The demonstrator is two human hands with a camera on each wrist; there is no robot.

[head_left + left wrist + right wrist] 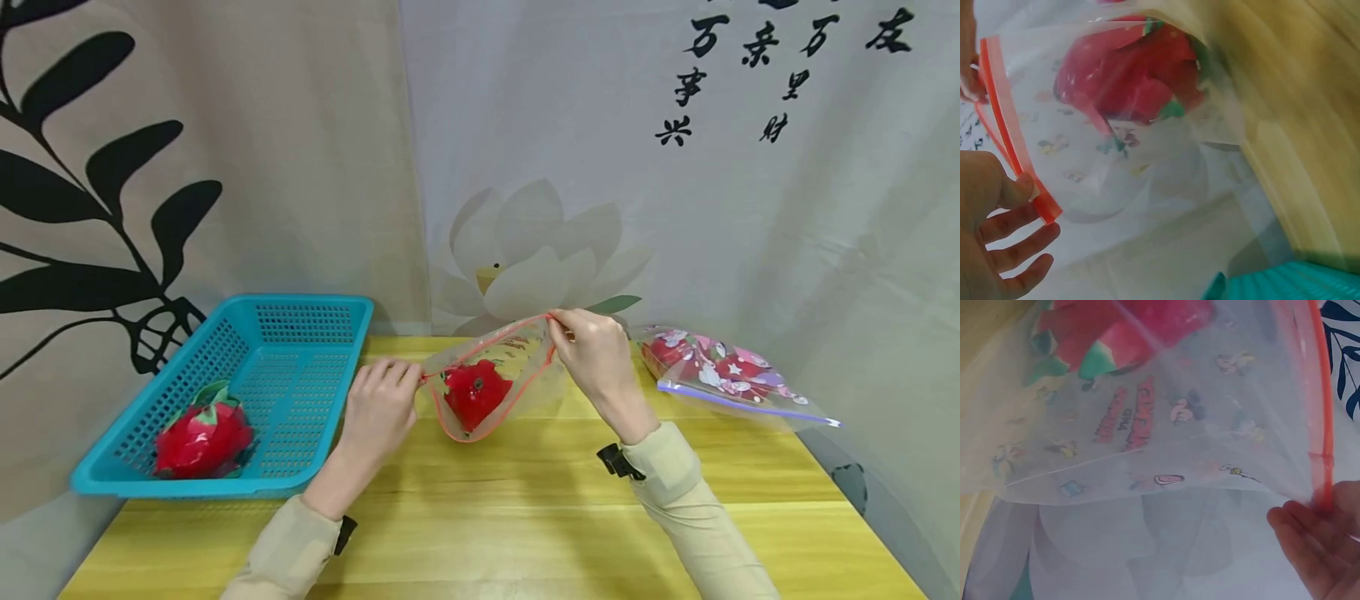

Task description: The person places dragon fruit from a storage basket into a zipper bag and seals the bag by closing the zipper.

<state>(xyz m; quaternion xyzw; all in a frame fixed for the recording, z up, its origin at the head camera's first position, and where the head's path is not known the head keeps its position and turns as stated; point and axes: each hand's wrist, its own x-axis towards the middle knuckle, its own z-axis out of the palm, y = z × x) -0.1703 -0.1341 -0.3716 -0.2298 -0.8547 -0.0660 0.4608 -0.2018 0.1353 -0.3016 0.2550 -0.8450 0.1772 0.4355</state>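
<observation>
The fingers (1025,253) of the left hand (381,406) pinch one end of the bag's coral edge between thumb and index; the other three are loosely stretched and separate, with nothing in them. The right hand (594,357) also has its fingers closed on this edge, at the opposite end of the bag (534,352).

Between these two grips the mouth of the bag gapes toward the person. Its long axis goes from the left hand to the right hand, and the right end is higher and farther away. The body of the bag points away from the person.

The red fruit (477,393) is inside the bag, just behind the mouth. It lies to the right of the left fingers, and to the left of and lower than the right fingers, so the left hand is nearer. Its end with a dark spot faces out of the mouth; its long axis I cannot tell surely.

Left of the bag is the basket (362,307), with another fruit (204,442) in it. Right of the bag, a filled pouch (738,367) lies on the surface (480,525).
</observation>
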